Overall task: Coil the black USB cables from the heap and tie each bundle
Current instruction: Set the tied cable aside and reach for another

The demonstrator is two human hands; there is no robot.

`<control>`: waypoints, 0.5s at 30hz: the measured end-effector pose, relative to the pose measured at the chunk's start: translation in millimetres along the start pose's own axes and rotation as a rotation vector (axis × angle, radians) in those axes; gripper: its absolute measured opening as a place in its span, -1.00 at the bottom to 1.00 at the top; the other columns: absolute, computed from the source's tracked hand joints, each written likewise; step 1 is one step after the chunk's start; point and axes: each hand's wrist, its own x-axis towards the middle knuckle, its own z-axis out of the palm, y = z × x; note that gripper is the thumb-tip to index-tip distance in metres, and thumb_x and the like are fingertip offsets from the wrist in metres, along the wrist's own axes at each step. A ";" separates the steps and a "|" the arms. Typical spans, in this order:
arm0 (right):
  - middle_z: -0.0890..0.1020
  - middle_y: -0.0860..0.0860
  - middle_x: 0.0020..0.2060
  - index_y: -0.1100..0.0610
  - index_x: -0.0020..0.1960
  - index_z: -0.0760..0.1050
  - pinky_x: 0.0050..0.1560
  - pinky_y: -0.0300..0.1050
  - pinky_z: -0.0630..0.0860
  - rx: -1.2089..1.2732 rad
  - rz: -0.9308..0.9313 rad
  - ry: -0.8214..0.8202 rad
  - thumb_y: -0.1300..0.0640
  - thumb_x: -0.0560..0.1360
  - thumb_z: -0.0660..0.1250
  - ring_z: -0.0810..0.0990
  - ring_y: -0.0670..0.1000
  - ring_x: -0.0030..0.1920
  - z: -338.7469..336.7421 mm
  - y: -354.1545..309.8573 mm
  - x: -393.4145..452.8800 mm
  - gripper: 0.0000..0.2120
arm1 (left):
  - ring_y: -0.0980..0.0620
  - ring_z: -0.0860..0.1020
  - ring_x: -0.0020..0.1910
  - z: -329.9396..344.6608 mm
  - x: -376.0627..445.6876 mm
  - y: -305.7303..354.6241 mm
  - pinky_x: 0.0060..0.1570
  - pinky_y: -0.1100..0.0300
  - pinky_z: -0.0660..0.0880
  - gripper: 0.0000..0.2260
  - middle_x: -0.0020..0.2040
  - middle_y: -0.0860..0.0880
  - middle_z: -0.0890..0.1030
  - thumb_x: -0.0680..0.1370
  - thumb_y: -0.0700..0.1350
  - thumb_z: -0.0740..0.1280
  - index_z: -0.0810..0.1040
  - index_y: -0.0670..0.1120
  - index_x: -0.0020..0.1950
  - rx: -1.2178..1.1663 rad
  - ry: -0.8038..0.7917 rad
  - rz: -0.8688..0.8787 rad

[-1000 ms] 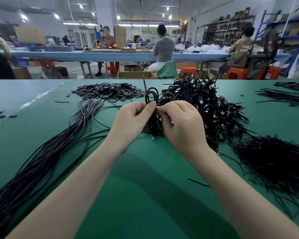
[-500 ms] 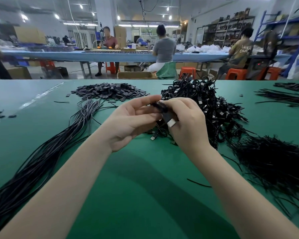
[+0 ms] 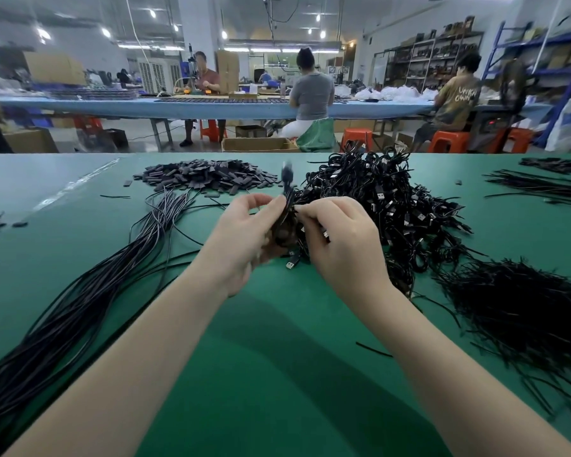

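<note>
A small coiled bundle of black USB cable sits just above the middle of the frame, raised off the green surface and held between both hands; its loops are partly hidden by the fingers and blurred, and a thin dark end sticks up from it toward the top of the frame. The left hand is curled around the bundle from the left, palm turned toward the centre, thumb and fingertips closed against the coil's upper edge. The right hand meets it from the right, its fingers bent and pinching at the top of the same bundle, so the two sets of fingertips almost touch. A silver USB plug lies just below the hands on the surface. Directly behind and to the right of the hands is the heap of tied bundles, a dark tangle with many metal plugs showing. To the left, a long sheaf of straight black cables runs from the lower left corner up toward the centre. Beyond it, in the upper middle of the surface, lies a pile of small dark flat tags. At the right edge a brush-like mass of thin black ties spreads out, with more thin black strands in the upper right. Behind the surface, people sit on orange stools at a long blue bench.
</note>
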 end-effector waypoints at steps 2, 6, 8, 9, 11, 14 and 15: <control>0.65 0.14 -0.23 0.31 -0.12 0.63 -0.18 0.03 0.55 -0.089 -0.127 0.030 0.37 0.48 0.33 0.61 0.18 -0.21 -1.0 1.0 -1.5 -0.90 | 0.14 0.52 -0.53 0.6 -3.1 5.3 -0.55 0.33 0.46 -0.89 -0.40 0.00 0.57 0.62 -0.12 0.25 0.39 -0.04 0.13 -0.270 -0.064 -0.247; 0.66 0.14 -0.20 0.30 -0.08 0.64 -0.15 0.04 0.56 -0.104 -0.139 0.078 0.35 0.50 0.30 0.63 0.18 -0.19 -2.6 5.8 -0.9 -0.87 | 0.12 0.62 -0.41 -3.0 -5.0 12.1 -0.47 0.33 0.52 -0.87 -0.33 -0.01 0.65 0.63 -0.19 0.20 0.53 -0.06 0.07 -0.168 -0.203 -0.181; 0.66 0.16 -0.18 0.31 -0.06 0.64 -0.13 0.07 0.56 -0.027 -0.036 0.069 0.36 0.48 0.34 0.63 0.19 -0.16 -3.6 7.7 2.1 -0.90 | 0.08 0.65 -0.26 -5.6 -4.1 10.9 -0.25 0.27 0.58 -0.79 -0.15 -0.04 0.70 0.63 -0.25 0.20 0.55 -0.06 0.16 -0.056 -0.255 -0.050; 0.66 0.15 -0.17 0.31 -0.06 0.63 -0.12 0.07 0.56 0.004 0.001 0.060 0.35 0.48 0.36 0.62 0.18 -0.14 -3.9 7.6 3.3 -0.91 | 0.06 0.65 -0.17 -8.8 -3.2 8.8 -0.15 0.25 0.58 -0.76 -0.08 -0.05 0.70 0.60 -0.29 0.23 0.54 -0.05 0.21 0.021 -0.283 0.042; 0.66 0.14 -0.17 0.31 -0.07 0.63 -0.11 0.06 0.55 0.034 0.016 0.048 0.34 0.48 0.37 0.62 0.17 -0.14 -2.7 5.4 4.2 -0.92 | 0.05 0.62 -0.01 -13.5 -2.5 4.5 0.00 0.26 0.55 -0.67 0.02 -0.05 0.67 0.53 -0.33 0.33 0.53 -0.06 0.25 0.201 -0.318 0.266; 0.66 0.14 -0.18 0.32 -0.08 0.63 -0.10 0.03 0.56 0.067 0.026 0.027 0.36 0.46 0.36 0.62 0.17 -0.14 1.7 -0.8 1.7 -0.92 | 0.05 0.59 0.07 -14.0 0.6 1.5 0.03 0.29 0.53 -0.73 0.06 -0.01 0.65 0.47 -0.30 0.42 0.64 -0.03 0.11 0.319 -0.181 0.432; 0.66 0.14 -0.17 0.32 -0.08 0.63 -0.09 0.03 0.56 0.074 0.037 0.030 0.36 0.46 0.36 0.62 0.17 -0.14 2.6 -2.1 1.1 -0.92 | 0.04 0.59 0.07 -13.2 2.2 1.6 0.02 0.26 0.54 -0.77 0.07 -0.02 0.63 0.46 -0.27 0.44 0.66 0.00 0.05 0.347 -0.115 0.454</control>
